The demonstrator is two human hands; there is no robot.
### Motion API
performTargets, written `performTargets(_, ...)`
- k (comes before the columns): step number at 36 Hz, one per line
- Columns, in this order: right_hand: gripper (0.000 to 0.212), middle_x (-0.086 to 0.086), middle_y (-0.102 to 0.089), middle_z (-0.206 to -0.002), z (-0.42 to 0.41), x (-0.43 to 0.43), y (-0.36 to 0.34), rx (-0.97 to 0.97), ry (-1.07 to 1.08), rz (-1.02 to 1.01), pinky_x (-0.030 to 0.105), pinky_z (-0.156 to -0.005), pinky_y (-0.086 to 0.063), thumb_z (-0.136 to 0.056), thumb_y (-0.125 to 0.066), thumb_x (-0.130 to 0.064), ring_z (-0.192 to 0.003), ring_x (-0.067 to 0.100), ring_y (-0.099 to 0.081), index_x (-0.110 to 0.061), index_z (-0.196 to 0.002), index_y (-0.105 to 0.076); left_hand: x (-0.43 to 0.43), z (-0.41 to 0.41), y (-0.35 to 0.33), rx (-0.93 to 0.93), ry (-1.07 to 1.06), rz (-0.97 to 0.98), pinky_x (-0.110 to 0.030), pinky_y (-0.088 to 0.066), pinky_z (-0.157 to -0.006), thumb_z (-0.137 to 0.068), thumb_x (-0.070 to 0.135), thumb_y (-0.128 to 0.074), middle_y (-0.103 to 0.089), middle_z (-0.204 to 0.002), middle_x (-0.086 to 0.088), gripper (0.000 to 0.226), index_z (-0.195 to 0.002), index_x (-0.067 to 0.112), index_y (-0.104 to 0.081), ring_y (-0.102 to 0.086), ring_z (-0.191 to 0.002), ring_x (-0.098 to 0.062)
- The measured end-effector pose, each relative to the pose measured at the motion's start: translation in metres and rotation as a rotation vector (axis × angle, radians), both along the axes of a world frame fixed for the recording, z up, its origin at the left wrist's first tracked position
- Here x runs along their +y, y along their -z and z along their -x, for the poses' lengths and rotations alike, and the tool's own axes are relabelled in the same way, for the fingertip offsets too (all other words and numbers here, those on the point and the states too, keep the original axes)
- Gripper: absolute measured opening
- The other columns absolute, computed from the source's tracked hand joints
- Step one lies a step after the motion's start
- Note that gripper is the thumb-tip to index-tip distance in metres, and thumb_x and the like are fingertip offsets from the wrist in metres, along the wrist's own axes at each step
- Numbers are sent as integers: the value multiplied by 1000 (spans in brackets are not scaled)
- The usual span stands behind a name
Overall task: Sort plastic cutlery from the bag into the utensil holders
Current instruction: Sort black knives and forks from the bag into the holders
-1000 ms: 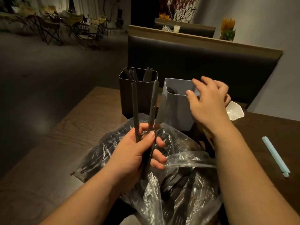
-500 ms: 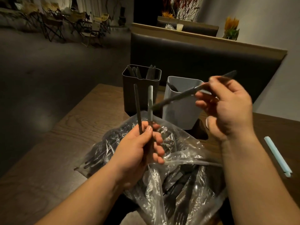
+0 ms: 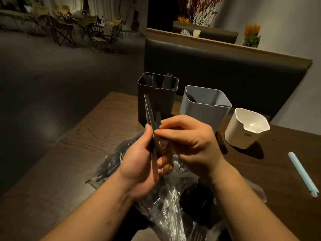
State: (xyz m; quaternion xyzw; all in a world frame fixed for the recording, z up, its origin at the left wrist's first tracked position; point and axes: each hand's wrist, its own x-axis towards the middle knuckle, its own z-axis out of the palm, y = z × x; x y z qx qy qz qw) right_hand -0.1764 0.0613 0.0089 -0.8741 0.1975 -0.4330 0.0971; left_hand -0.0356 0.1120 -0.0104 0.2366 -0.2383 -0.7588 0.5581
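My left hand (image 3: 139, 164) grips a small bunch of black plastic cutlery (image 3: 149, 110), handles pointing up, above the clear plastic bag (image 3: 170, 197) full of black cutlery. My right hand (image 3: 189, 143) meets it from the right and pinches one piece in that bunch. Behind the hands stand three holders: a black holder (image 3: 156, 101) with several black pieces inside, a grey holder (image 3: 205, 110) with a dark piece showing at its left, and a white holder (image 3: 243, 131) at the right.
All of it sits on a dark wooden table (image 3: 78, 145). A pale blue wrapped straw (image 3: 302, 173) lies at the right. A dark padded bench back (image 3: 225, 70) rises just behind the holders.
My right hand held a single piece up near the grey holder. Now that piece is gone from it, and the hand has come back left and down to pinch the bunch in my left hand.
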Motion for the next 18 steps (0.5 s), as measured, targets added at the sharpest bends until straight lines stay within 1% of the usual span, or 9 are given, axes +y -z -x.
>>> performTargets(2, 22, 12, -66, -101, -3, -2, 2, 73, 43, 120, 39, -79, -51, -93, -65, -16, -96, 27, -61, -11, -111, -77, 0, 0, -1, -31, -15, -26, -22, -27, -45, -89, 60, -41, -46, -71, -2, 53, -90, 18, -73, -35, -47, -9)
performTargets(4, 23, 10, -66, -100, -4, -4, 4, 119, 56, 165, 38, -77, -49, -96, -62, -19, -93, 25, -59, -15, -114, -76, 1, -1, 0, -28, -32, -50, -22, -26, -44, -94, 62, -37, -50, -70, -2, 57, -90, 17, -72, -38, -46, -8)
performTargets(5, 24, 9, -66, -101, -4, -5, 5, 132, 45, 150, 37, -78, -50, -95, -63, -18, -94, 24, -60, -15, -116, -75, 1, -1, 0, -26, -35, -58, -22, -25, -43, -96, 62, -35, -50, -67, -1, 60, -87, 18, -74, -39, -45, -8)
performTargets(7, 33, 9, -68, -107, -1, -6, 7, 162, 8, 76, 36, -81, -54, -86, -69, -6, -99, 22, -64, -14, -118, -74, 0, -2, 0, -48, -38, -66, -21, -23, -44, -96, 61, -36, -49, -61, 0, 60, -77, 20, -76, -38, -42, -7)
performTargets(9, 46, 8, -71, -113, 1, -6, 7, 181, -25, -27, 37, -85, -58, -75, -72, 6, -105, 19, -68, -13, -117, -74, -2, -3, 1, -89, -47, -79, -21, -23, -44, -94, 54, -43, -49, -62, -1, 48, -77, 21, -74, -36, -43, -8)
performTargets(11, 42, 5, -73, -116, 1, -4, 4, 169, -49, -97, 36, -90, -58, -76, -69, 4, -109, 16, -69, -11, -115, -75, -3, -4, 3, -110, -55, -106, -21, -25, -44, -96, 46, -47, -52, -70, -4, 36, -90, 19, -70, -36, -47, -9)
performTargets(13, 37, 3, -74, -114, 0, -2, 1, 145, -43, -125, 33, -92, -57, -77, -68, 2, -110, 12, -69, -11, -112, -76, -4, -4, 4, -132, -67, -115, -21, -28, -44, -100, 41, -44, -57, -73, -6, 34, -96, 18, -69, -39, -51, -11)
performTargets(16, 29, 4, -75, -103, 0, -2, -3, 109, 38, -17, 36, -87, -55, -75, -70, -1, -100, 19, -69, -9, -102, -78, -5, -3, 2, -196, -69, -106, -24, -33, -45, -101, 36, -43, -55, -69, -6, 32, -95, 13, -64, -47, -52, -16)
performTargets(18, 26, 6, -71, -107, 4, -5, -7, 118, 86, 65, 41, -88, -53, -80, -62, -9, -105, 24, -64, -8, -102, -75, -3, -3, -1, -217, -43, -101, -25, -33, -42, -103, 32, -40, -46, -63, -4, 27, -90, 13, -54, -46, -48, -17)
